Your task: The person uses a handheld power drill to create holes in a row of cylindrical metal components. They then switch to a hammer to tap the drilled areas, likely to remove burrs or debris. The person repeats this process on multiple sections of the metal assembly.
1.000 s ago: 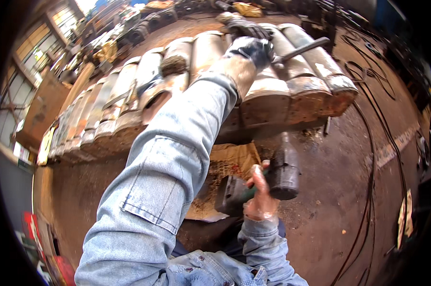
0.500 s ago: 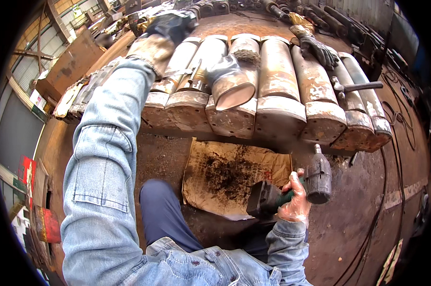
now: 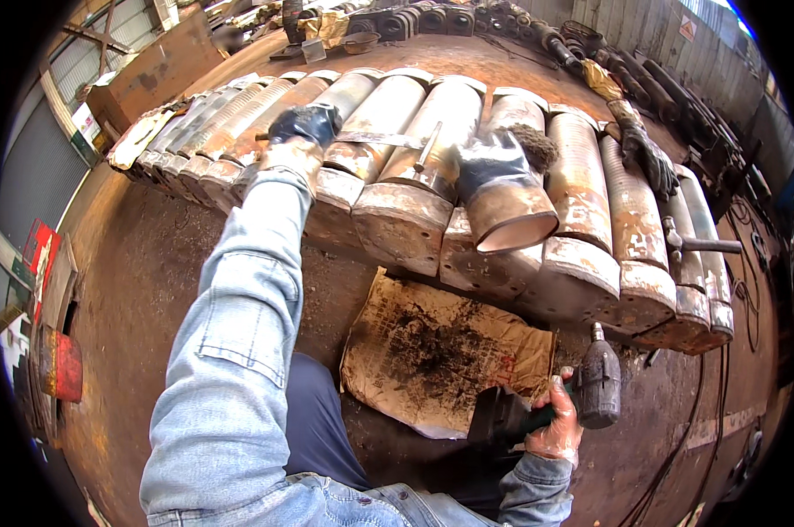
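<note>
The power tool (image 3: 600,386) is hanging just in front of the row of metal cylinders (image 3: 454,123), its narrow nose pointing up toward their near ends and its battery block sitting over the edge of the paper sack (image 3: 371,342). The right hand (image 3: 557,423) is wrapping its fingers closely around the green handle. Handling it well is probably calling for a firm wrist, since the block is likely dragging that end down, and for a finger resting off the trigger while attention is going elsewhere.

The left hand (image 3: 305,130), in a dark glove, is lying over the cylinders farther left, its fingers partly curling; whether it is gripping anything, I cannot tell. Keeping those fingers out of the gaps between cylinders is seeming wise, as is keeping the cuff clear of the metal strip (image 3: 375,138).

A loose glove (image 3: 509,198) and a matted brown pad (image 3: 536,146) are lying on the cylinders; farther right a hammer (image 3: 704,246) is resting, its handle sticking out, so swinging the tool wide is risking a knock
</note>
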Demonstrator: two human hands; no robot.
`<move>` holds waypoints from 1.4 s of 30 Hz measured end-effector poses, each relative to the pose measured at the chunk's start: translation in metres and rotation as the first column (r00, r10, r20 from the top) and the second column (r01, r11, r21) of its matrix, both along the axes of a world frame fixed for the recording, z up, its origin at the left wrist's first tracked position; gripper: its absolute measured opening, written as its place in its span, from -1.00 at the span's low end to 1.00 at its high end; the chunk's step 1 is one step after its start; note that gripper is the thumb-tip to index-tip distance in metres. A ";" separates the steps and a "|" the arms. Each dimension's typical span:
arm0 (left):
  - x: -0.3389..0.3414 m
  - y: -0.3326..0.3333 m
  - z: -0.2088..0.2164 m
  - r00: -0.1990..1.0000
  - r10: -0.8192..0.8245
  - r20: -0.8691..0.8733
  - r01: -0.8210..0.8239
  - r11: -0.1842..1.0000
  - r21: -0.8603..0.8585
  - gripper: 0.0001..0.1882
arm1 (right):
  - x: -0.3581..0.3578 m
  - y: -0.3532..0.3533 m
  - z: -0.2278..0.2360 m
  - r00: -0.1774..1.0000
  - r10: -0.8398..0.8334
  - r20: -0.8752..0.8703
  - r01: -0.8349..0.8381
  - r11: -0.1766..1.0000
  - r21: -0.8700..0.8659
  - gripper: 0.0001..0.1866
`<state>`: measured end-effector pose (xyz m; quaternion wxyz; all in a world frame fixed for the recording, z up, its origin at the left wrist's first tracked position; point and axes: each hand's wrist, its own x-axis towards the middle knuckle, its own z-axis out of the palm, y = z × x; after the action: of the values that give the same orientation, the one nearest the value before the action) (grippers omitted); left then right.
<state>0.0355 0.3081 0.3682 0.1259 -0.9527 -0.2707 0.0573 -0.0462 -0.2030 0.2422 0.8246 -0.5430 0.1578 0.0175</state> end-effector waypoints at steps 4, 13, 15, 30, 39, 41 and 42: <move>-0.006 -0.010 0.003 0.999 0.017 -0.041 -0.016 0.999 0.034 -0.52 | -0.003 0.014 0.007 0.999 0.035 -0.011 -0.034 0.999 0.013 -0.62; 0.073 0.003 0.015 0.934 -0.136 0.331 0.200 0.965 -0.170 -0.40 | -0.003 0.008 0.004 1.000 -0.003 0.024 0.001 0.995 0.097 -0.45; 0.113 -0.029 0.033 0.880 -0.192 0.435 0.314 0.922 -0.227 -0.37 | -0.003 -0.005 -0.020 0.990 -0.001 0.142 -0.004 1.000 0.029 -0.41; 0.287 -0.567 0.065 0.679 -0.688 0.258 0.734 0.651 -0.194 -0.30 | -0.004 -0.083 -0.011 0.979 -0.132 0.153 0.139 0.990 -0.036 -0.51; 0.359 -0.644 -0.028 0.693 -0.656 0.299 0.720 0.646 -0.252 -0.17 | -0.006 -0.129 -0.028 0.957 -0.224 0.183 0.266 0.929 -0.257 -0.56; 0.363 -0.651 -0.036 0.726 -0.600 0.336 0.684 0.681 -0.260 -0.22 | -0.007 -0.133 -0.028 0.964 -0.183 0.194 0.240 0.913 -0.330 -0.53; 0.360 -0.654 -0.032 0.743 -0.561 0.365 0.660 0.705 -0.261 -0.25 | -0.008 -0.134 -0.026 0.965 -0.164 0.203 0.229 0.903 -0.364 -0.51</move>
<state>0.3957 -0.3460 0.3363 -0.0823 -0.9925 0.0651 -0.0623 -0.0541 -0.3374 0.2166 0.7097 -0.6749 0.1426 -0.1429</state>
